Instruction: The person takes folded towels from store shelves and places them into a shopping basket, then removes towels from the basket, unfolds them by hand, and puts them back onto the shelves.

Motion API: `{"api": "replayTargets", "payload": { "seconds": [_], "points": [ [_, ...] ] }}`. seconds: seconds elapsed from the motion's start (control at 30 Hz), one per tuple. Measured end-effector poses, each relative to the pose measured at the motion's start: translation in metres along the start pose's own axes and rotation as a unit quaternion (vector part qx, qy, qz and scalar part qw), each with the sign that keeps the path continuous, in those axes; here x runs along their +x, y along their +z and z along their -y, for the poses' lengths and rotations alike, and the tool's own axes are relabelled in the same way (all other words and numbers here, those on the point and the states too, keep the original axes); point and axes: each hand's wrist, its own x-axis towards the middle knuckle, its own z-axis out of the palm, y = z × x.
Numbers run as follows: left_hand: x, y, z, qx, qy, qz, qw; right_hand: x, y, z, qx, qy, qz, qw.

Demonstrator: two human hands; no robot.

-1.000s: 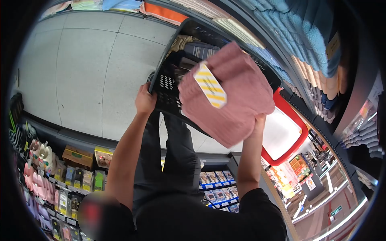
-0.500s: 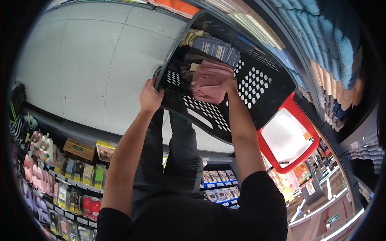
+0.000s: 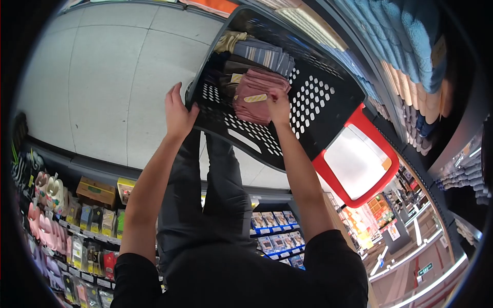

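Hands apart: left hand (image 3: 179, 114) spread at the rim of black basket (image 3: 340, 110); right hand (image 3: 279, 107) on folded pink garment (image 3: 259, 83) inside, grip unclear. Folds slope down rightward; pale tag (image 3: 255, 98) points near-level, lengthwise, toward right hand.

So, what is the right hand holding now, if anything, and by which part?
It cannot be told: the right hand is at the pink cloth, beside its label, but any grip is hidden.
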Motion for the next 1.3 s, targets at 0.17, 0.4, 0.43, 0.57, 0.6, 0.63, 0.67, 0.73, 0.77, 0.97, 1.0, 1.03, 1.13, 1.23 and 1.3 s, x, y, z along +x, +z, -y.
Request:
{"api": "replayTargets", "payload": {
  "seconds": [0.17,0.4,0.43,0.57,0.6,0.63,0.67,0.73,0.77,0.97,1.0,1.03,1.13,1.23,1.3],
  "points": [
    [0.008,0.003,-0.057,-0.024,0.098,0.059,0.993,-0.016,0.041,-0.028,0.037,0.096,0.098,0.990],
    [0.027,0.065,-0.079,0.001,0.204,0.118,0.972,-0.023,0.069,-0.060,0.064,0.167,0.131,0.975],
    [0.023,0.077,-0.081,-0.024,0.174,0.158,0.972,-0.022,0.070,-0.064,0.098,0.189,0.137,0.968],
    [0.020,0.136,-0.068,0.046,0.155,0.186,0.969,-0.018,0.060,-0.058,0.073,0.159,0.148,0.973],
    [0.019,0.152,-0.061,0.071,0.150,0.172,0.971,-0.019,0.055,-0.051,0.063,0.150,0.148,0.976],
    [0.021,0.162,-0.055,0.082,0.117,0.206,0.968,-0.021,0.054,-0.053,0.053,0.140,0.148,0.978],
    [0.022,0.175,-0.050,0.079,0.075,0.228,0.967,-0.021,0.055,-0.055,0.068,0.150,0.148,0.975],
    [0.026,0.182,-0.056,0.072,-0.010,0.273,0.959,-0.024,0.060,-0.068,0.098,0.172,0.148,0.969],
    [0.028,0.184,-0.058,0.063,-0.029,0.291,0.954,-0.027,0.062,-0.074,0.116,0.186,0.145,0.965],
    [0.019,0.190,-0.057,0.111,0.018,0.443,0.890,-0.037,0.030,-0.062,-0.016,0.105,0.144,0.984],
    [0.017,0.181,-0.066,0.075,0.017,0.431,0.899,-0.040,0.028,-0.072,0.013,0.147,0.150,0.978],
    [0.011,0.169,-0.077,0.040,0.017,0.418,0.908,-0.044,0.030,-0.089,0.043,0.189,0.155,0.969],
    [-0.004,0.123,-0.116,-0.077,-0.047,0.387,0.918,-0.058,0.005,-0.059,0.169,0.234,0.085,0.954],
    [-0.025,0.074,-0.145,-0.352,-0.219,0.352,0.839,-0.079,-0.026,-0.015,0.336,0.292,0.015,0.895],
    [-0.034,0.046,-0.159,-0.523,-0.298,0.318,0.732,-0.092,-0.051,0.011,0.373,0.266,0.033,0.888]
  ]
}}
